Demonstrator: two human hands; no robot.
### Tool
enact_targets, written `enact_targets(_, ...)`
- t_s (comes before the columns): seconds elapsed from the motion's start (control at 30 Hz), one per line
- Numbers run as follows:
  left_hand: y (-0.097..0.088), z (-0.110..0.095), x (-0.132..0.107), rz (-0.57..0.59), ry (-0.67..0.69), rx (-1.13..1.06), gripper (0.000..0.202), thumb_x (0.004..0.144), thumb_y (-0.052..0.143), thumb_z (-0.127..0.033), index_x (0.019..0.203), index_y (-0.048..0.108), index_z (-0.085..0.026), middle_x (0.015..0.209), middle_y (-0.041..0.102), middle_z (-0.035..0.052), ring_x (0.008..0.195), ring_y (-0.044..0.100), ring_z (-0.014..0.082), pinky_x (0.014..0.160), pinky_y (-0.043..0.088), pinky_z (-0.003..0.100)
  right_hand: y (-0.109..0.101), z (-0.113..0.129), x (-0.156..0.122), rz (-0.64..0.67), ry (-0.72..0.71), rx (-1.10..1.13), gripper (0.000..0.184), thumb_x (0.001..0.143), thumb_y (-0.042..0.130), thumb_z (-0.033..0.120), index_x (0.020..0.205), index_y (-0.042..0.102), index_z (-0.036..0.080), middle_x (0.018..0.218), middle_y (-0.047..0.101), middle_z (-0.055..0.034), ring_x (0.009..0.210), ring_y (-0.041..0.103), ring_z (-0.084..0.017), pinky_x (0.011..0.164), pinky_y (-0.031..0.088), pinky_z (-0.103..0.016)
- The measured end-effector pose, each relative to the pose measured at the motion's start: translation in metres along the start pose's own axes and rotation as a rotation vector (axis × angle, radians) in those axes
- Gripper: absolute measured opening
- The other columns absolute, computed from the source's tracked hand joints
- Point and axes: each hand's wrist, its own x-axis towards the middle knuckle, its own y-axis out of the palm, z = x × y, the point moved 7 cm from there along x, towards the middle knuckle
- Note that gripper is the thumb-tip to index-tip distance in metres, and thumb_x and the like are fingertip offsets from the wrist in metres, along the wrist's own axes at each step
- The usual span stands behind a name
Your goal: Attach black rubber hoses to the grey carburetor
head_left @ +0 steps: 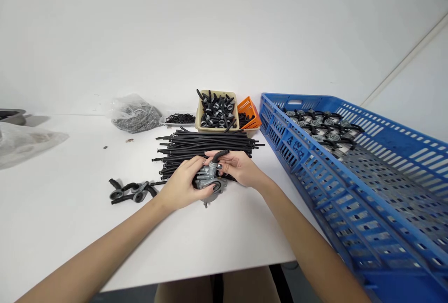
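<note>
A grey metal carburetor (206, 177) is held above the front middle of the white table (70, 228). My left hand (182, 184) wraps its body from the left, with the thumb across the near face. From the top of the carburetor a short, bent black rubber hose (220, 155) sticks up and to the right. My right hand (241, 168) closes its fingers around the base of that hose. Just behind both hands lies a pile of long black rubber tubes (206, 144). Left of my left hand are several grey caps with black hoses (139, 195).
At the back, a cream bin (199, 118) holds more hosed caps, beside an orange basket (249, 107) and a shallow tray (168, 123) of thin black pieces. A plastic bag (135, 114) stands left of them. A large blue crate (297, 163) with rows of carburetors borders the right side.
</note>
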Motion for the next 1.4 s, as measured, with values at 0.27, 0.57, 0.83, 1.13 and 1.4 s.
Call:
enact_targets(0.27,-0.0012,-0.0015,0.0003,-0.012,0.006,-0.003,0.034,0.077,0.06,-0.03,0.108,0.055,-0.018,0.107,0.061,0.0077,0.103,0.057,0.0252,0.091,0.045,0.038,0.0009,0.0006,-0.0002,0.0,0.0,0.004,0.038,0.077,0.07,0.041,0.106,0.07,0.017,0.105,0.069,-0.0089,0.093,0.062,-0.018,0.082,0.049,-0.032)
enact_targets(0.57,-0.0024,-0.0017,-0.0001,-0.022,0.004,0.0,0.027,0.079,0.059,-0.033,0.101,0.054,-0.018,0.094,0.058,0.005,0.092,0.057,0.0219,0.085,0.047,0.036,-0.0045,-0.0042,0.0018,-0.077,0.021,-0.099,0.038,0.075,0.071,0.041,0.105,0.071,0.017,0.083,0.067,-0.0045,0.076,0.059,-0.016,0.074,0.049,-0.032)
enact_targets(0.83,-0.0013,0.0011,-0.0008,-0.013,-0.021,0.013,0.032,0.078,0.06,-0.032,0.107,0.055,-0.02,0.097,0.059,0.0049,0.095,0.056,0.0229,0.085,0.047,0.036,0.0026,-0.0011,0.0024,-0.011,0.011,-0.017,0.036,0.078,0.069,0.043,0.101,0.069,0.015,0.091,0.067,-0.0058,0.069,0.052,-0.012,0.065,0.045,-0.026)
enact_targets(1.13,-0.0037,-0.0011,-0.0004,-0.033,-0.013,0.029,0.026,0.078,0.06,-0.034,0.098,0.055,-0.018,0.092,0.059,0.0045,0.088,0.057,0.022,0.08,0.047,0.034,-0.0008,-0.0017,0.0024,-0.058,0.023,-0.051,0.043,0.073,0.073,0.049,0.101,0.069,0.016,0.086,0.064,-0.0047,0.076,0.056,-0.016,0.073,0.047,-0.031)
enact_targets(1.4,-0.0034,-0.0004,-0.0003,-0.028,-0.012,0.034,0.025,0.079,0.059,-0.035,0.098,0.056,-0.019,0.091,0.059,0.0044,0.087,0.057,0.0212,0.08,0.048,0.034,-0.0012,0.0001,0.0026,-0.094,0.02,-0.091,0.045,0.072,0.072,0.053,0.098,0.07,0.016,0.071,0.058,-0.0011,0.07,0.054,-0.015,0.068,0.046,-0.03)
